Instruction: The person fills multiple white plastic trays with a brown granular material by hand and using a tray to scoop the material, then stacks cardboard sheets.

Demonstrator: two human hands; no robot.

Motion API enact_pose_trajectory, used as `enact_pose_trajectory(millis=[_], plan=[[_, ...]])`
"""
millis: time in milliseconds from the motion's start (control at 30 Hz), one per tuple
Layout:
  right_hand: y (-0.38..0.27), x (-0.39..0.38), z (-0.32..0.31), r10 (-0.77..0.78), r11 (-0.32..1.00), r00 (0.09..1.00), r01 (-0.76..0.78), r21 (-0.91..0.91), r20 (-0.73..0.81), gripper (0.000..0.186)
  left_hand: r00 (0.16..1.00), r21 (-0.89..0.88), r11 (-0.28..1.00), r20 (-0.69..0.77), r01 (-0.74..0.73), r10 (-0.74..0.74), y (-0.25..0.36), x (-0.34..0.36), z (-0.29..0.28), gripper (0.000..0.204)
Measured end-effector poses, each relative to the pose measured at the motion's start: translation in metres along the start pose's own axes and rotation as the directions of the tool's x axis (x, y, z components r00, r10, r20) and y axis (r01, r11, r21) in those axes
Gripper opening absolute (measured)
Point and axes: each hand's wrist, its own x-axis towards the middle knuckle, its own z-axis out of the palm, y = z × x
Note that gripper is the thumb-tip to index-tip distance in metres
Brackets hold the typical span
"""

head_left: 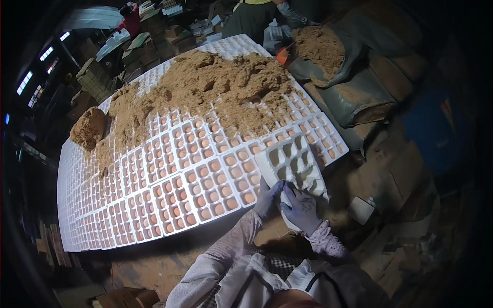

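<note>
My gloved left hand (267, 200) grips the near left edge of an upturned white foam egg tray (278, 157), its cells facing up and holding no eggs. My gloved right hand (302, 210) is closed at the tray's near side, close beside the left, with fingers partly hidden. The tray tilts over the right part of the table. Below and to its left, many white foam trays (215, 189) lie edge to edge, with brownish eggs (204, 214) in their cells. A broad heap of brown, sawdust-like crumbs (205, 77) covers the far trays.
A brown clump (88, 128) sits at the table's left edge. Filled sacks (354, 100) lean at the right, one open with brown crumbs (319, 49). Another person (251, 19) stands beyond the far edge. A white block (361, 210) and cardboard (382, 174) lie lower right.
</note>
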Motion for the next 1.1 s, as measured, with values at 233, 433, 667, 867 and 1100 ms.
enact_pose_trajectory(millis=[233, 433, 667, 867, 1100], plan=[[-0.076, 0.040, 0.022, 0.068, 0.996, 0.998, -0.067, -0.060, 0.007, 0.094, 0.964, 0.207, 0.967, -0.189, -0.148, 0.188, 0.076, -0.020, -0.057, 0.044], [-0.057, 0.103, 0.019, -0.034, 0.994, 0.977, 0.011, 0.110, 0.210, 0.099, 0.961, 0.021, 0.989, -0.237, -0.145, 0.145, 0.102, 0.013, -0.070, 0.040], [0.056, 0.239, 0.016, 0.319, 0.944, 0.934, -0.328, -0.032, -0.161, 0.101, 0.827, 0.956, 0.259, -0.258, 0.141, 0.500, 0.165, -0.011, -0.178, 0.063], [0.173, 0.391, 0.022, 0.641, 0.709, 0.742, -0.670, -0.219, -0.195, 0.097, 0.530, 0.567, -0.134, -0.623, 0.813, 0.575, 0.189, -0.133, -0.251, 0.103], [0.122, 0.507, 0.089, 0.551, 0.796, 0.834, -0.534, -0.286, -0.021, 0.107, 0.582, 0.632, -0.087, -0.639, 0.770, 0.504, 0.166, -0.170, -0.267, 0.100]])
